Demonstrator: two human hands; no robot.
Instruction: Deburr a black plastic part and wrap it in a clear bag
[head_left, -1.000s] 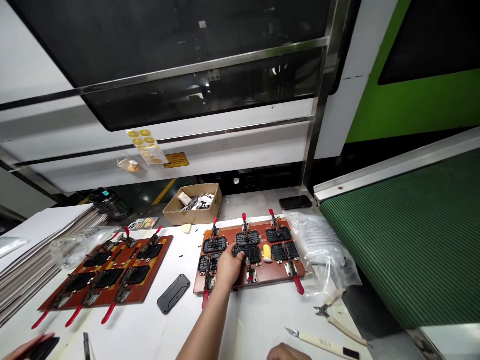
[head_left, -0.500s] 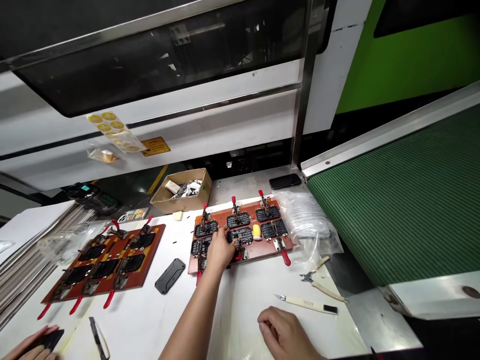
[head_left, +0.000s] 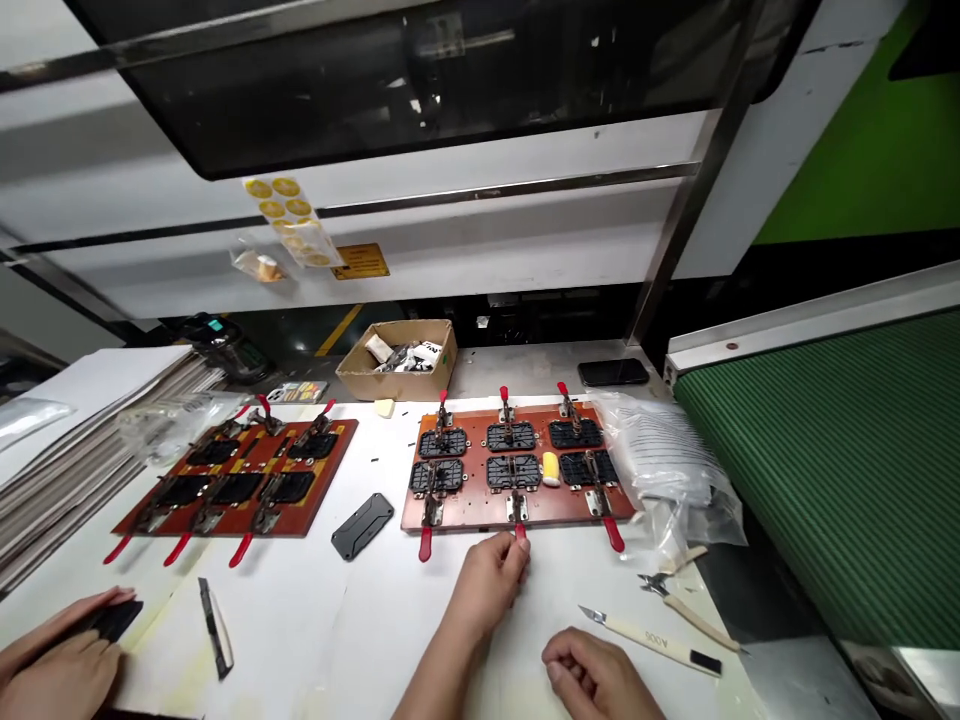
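My left hand is closed around the red handle of the front middle toggle clamp. This clamp sits on a reddish-brown fixture board that bears several black rectangular plastic plates under red-handled clamps. A yellow-and-white cylindrical piece lies on the board, between two plates. My right hand rests on the table with its fingers curled in and nothing visible in them. Nearest to it is a craft knife with a pale handle. Side cutters lie beyond the knife.
A second clamp board stands left. A loose black plate lies between the boards. Another person's hands hold a black piece at lower left. Around are a utility knife, cardboard box, plastic bag, phone and green conveyor.
My left hand has moved from the plates on the board to the front middle clamp's handle. That clamp is now pressed over its plate. My right hand stays curled on the table.
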